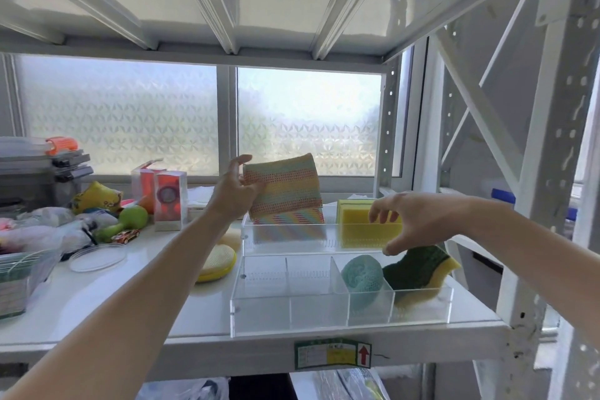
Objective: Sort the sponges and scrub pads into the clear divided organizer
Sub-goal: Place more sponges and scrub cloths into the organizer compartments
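In the organizer (341,318), four sponges; left fingers (256,187) grip one pad (282,188), right fingers (380,214) spread empty.

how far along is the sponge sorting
Done: a teal scrubber and a green-and-yellow sponge sit in front compartments of the organizer, and a yellow sponge and a striped pad in the back row. In hand: the left hand holds a rainbow pad over the back row; the right hand is open by the yellow sponge. Left: the round yellow pad outside, and two front compartments look empty.
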A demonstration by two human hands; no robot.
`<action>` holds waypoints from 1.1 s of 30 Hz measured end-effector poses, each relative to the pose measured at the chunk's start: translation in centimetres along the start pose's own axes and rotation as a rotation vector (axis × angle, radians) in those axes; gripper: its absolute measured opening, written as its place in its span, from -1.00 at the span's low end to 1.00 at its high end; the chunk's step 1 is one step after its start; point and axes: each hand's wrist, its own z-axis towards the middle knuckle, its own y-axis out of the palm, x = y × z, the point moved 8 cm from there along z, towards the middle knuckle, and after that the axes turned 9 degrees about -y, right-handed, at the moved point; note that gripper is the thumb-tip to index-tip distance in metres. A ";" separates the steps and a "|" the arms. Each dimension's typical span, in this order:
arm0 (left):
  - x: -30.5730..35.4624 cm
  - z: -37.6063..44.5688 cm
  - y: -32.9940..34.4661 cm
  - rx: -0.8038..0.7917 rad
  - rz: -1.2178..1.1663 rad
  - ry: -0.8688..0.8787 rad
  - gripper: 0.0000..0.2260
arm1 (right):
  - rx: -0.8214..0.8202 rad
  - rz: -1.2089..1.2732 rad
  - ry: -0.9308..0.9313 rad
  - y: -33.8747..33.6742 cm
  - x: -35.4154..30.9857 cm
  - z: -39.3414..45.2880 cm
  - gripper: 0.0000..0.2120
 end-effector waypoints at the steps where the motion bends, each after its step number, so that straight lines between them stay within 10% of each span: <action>1: 0.1 0.2 0.5 -0.026 0.017 0.024 -0.53 | 0.000 -0.001 -0.001 0.1 0.1 0.0 -0.46; 18: -1.6 0.2 0.7 0.044 0.554 0.105 -0.68 | -0.005 0.016 -0.060 1.0 -1.0 0.5 -0.44; 28: -6.2 -1.9 -7.8 0.000 0.719 -0.270 -0.20 | 0.058 0.005 -0.175 -0.9 -7.2 4.1 -0.48; 33: -8.4 -3.9 -11.0 -0.088 0.892 -0.419 -0.26 | 0.083 0.007 -0.252 -1.8 -11.9 8.0 -0.49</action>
